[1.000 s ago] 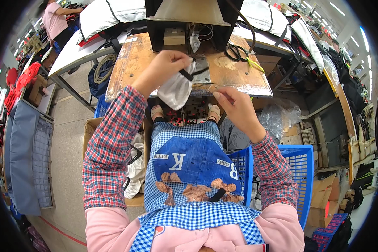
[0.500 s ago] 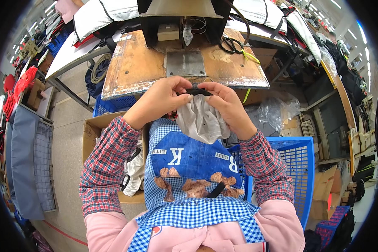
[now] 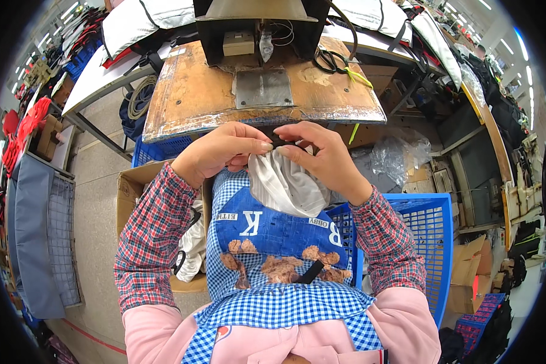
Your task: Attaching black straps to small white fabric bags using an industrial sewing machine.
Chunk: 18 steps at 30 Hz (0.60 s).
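A gathered piece of thin white cloth [image 3: 288,185] with a black band [image 3: 279,143] along its top hangs over my lap. My left hand [image 3: 224,149] pinches the band and the cloth's upper left corner between thumb and fingers. Close beside it, my right hand [image 3: 326,156] grips the band with thumb and forefinger, the white folds falling beneath its palm. Both hands are just in front of the worn wooden board [image 3: 194,91] of a machine with a square metal plate [image 3: 263,88] set into it. My fingers partly hide the band.
A dark machine head [image 3: 261,27] with a hanging cord rises behind the plate. At my left stands a cardboard box [image 3: 127,200] holding white cloth pieces [image 3: 193,249]. A blue plastic basket [image 3: 434,242] is at my right. Clear plastic bags [image 3: 400,158] lie beyond it.
Both hands have come slightly lower, and the cloth has dropped with them. My fingers have shifted along the black band, which is now bunched between them. The view has moved a little.
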Tool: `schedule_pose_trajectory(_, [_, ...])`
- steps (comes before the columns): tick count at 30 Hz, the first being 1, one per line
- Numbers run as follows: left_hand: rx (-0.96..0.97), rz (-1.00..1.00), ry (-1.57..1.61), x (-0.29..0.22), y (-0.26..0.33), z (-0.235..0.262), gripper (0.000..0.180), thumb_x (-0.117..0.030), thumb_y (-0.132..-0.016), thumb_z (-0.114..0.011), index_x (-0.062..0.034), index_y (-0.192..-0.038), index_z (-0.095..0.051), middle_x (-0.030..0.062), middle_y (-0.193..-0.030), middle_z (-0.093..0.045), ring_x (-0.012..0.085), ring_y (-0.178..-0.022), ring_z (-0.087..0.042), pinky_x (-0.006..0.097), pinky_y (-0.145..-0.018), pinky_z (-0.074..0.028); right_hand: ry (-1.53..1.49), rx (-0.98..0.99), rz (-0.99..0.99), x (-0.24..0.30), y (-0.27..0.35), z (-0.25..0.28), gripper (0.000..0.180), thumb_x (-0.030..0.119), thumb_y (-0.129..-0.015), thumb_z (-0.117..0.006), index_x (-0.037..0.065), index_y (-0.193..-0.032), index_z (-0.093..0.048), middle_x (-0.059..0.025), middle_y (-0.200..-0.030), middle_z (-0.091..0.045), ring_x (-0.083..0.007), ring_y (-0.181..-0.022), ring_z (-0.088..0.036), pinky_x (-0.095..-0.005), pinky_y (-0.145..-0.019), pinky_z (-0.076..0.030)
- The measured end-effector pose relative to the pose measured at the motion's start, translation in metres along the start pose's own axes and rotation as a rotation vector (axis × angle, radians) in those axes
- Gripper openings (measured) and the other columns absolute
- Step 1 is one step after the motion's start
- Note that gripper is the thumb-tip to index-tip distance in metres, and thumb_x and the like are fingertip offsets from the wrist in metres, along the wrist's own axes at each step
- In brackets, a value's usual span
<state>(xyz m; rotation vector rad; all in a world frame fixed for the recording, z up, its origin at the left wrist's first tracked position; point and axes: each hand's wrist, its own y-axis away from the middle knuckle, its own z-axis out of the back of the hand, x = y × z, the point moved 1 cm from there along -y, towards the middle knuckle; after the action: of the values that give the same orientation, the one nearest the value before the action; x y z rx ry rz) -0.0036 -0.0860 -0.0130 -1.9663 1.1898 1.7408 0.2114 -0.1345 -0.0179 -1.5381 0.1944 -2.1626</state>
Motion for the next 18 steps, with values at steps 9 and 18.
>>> schedule_pose_trajectory(9, [0.010, 0.042, 0.092, 0.002, 0.000, 0.007, 0.017, -0.021, -0.089, -0.064, -0.0045, -0.094, -0.066, -0.0058, -0.069, -0.055, 0.0011, -0.056, -0.044, 0.018, -0.050, -0.034, 0.055, -0.186, -0.039, -0.009, -0.008, -0.008, 0.017, 0.015, -0.089, -0.064, -0.001, -0.091, -0.060, -0.0060, -0.079, -0.060, -0.0111, -0.067, -0.052, -0.0246, -0.061, -0.044])
schedule_pose_trajectory(18, [-0.074, -0.182, -0.210, 0.005, 0.006, -0.016, 0.041, -0.022, -0.083, -0.072, 0.0012, -0.114, -0.057, 0.0021, -0.100, -0.064, 0.0064, -0.087, -0.058, 0.021, -0.080, -0.047, -0.190, -0.271, -0.073, -0.023, -0.019, -0.024, 0.022, 0.021, -0.094, -0.059, -0.001, -0.088, -0.058, 0.0007, -0.073, -0.055, -0.0050, -0.068, -0.047, -0.0217, -0.060, -0.041])
